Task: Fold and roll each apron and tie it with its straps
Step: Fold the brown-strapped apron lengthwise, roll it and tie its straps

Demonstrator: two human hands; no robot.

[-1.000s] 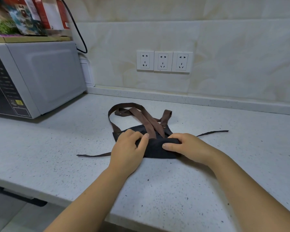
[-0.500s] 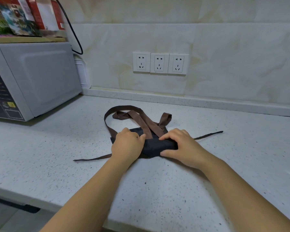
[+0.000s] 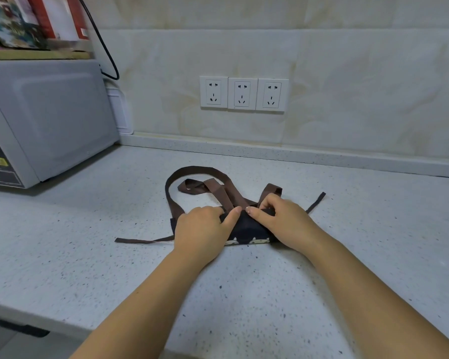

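Observation:
A dark apron (image 3: pixel 246 229) lies rolled into a short bundle on the speckled white counter (image 3: pixel 244 294), with a pale cartoon print showing along its near edge. Both hands sit on top of it. My left hand (image 3: pixel 202 233) grips the left half of the roll, thumb pressed on its top. My right hand (image 3: pixel 283 221) grips the right half, fingertips at the far edge. The brown neck strap (image 3: pixel 192 174) loops out behind the roll. One thin dark tie (image 3: pixel 143 240) trails left and another (image 3: pixel 315 202) trails right.
A grey microwave (image 3: pixel 44 117) stands at the left with boxes on top and a black cable behind it. Three white wall sockets (image 3: pixel 243 94) sit on the tiled backsplash. The counter's front edge runs along the lower left.
Both hands have rolled the apron away from me, toward the brown strap. The roll is thicker and its printed edge now shows. The thumbs have come together at the middle.

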